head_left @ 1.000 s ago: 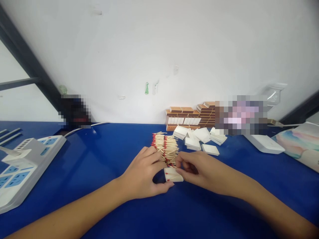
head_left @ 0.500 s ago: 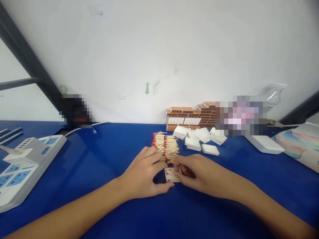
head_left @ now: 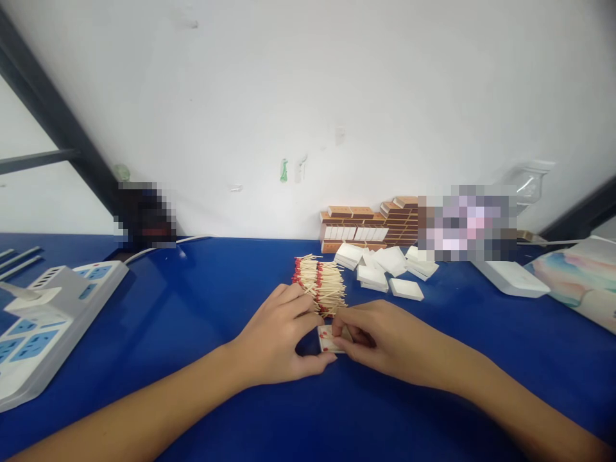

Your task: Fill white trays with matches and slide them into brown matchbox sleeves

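A small white matchbox tray [head_left: 327, 339] with red-tipped matches in it lies on the blue table [head_left: 202, 301]. My left hand [head_left: 276, 340] curls round its left end, thumb beneath and fingers above. My right hand [head_left: 380, 337] covers the tray's right part, its fingers pinched over the matches inside. Just behind both hands sits a pile of loose matches [head_left: 321, 285] with red heads.
Several empty white trays [head_left: 385, 269] lie behind the pile. Brown matchbox sleeves [head_left: 370, 221] are stacked against the wall. A white power strip [head_left: 43, 321] sits at the left edge. At the right are a flat white box [head_left: 510, 277] and a coloured packet [head_left: 577, 282].
My right hand has slid left over the tray, covering most of it. The left hand and the match pile have stayed in place.
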A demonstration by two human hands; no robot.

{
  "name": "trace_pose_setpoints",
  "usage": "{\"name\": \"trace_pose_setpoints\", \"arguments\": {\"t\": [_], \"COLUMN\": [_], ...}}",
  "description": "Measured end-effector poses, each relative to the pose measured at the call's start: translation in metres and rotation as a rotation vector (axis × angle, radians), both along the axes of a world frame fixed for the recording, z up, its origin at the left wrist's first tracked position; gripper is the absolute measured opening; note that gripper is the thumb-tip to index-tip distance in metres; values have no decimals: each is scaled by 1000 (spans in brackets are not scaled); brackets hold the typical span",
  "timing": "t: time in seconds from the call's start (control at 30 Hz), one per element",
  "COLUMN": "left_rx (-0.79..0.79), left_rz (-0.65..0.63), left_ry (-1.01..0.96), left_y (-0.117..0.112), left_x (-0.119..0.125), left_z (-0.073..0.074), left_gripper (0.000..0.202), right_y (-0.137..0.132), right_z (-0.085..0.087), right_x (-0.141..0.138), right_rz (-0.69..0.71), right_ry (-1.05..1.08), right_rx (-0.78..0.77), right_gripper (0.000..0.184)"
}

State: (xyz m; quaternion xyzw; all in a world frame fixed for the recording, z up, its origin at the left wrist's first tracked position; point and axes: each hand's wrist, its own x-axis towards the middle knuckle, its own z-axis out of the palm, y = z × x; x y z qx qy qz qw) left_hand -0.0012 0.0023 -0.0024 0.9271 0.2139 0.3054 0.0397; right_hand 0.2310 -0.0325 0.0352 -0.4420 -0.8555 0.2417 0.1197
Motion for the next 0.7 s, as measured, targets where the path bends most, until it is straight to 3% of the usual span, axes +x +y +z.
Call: {"name": "trace_pose_setpoints", "arguments": {"t": [0.17, 0.4, 0.7], "left_rx": [-4, 11, 27], "left_rz": [0, -6, 2], "left_ry": [-2, -16, -20], "left_y": [1, 2, 2], "left_x": [0, -1, -1], "left_z": [-1, -3, -2], "left_gripper": [29, 32, 31], "right_y": [2, 10, 8], "right_z": [-1, 5, 4], "right_x": [3, 16, 17], "right_rz": [-19, -138, -73], "right_ry": [4, -16, -110], "right_rx": [15, 165, 110], "right_gripper": [20, 20, 12]}}
